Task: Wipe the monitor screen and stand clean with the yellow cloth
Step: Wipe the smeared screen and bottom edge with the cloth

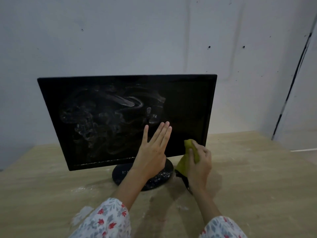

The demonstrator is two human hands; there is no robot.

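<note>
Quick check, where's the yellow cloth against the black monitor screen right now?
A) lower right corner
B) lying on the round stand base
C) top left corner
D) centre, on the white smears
A: the right hand grips the yellow cloth at the lower right corner of the black monitor screen.

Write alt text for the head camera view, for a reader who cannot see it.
A person's right hand grips a yellow cloth at the lower right corner of a dusty black monitor, while the open left hand is raised flat before the screen. White smears cover the screen and round stand.
</note>
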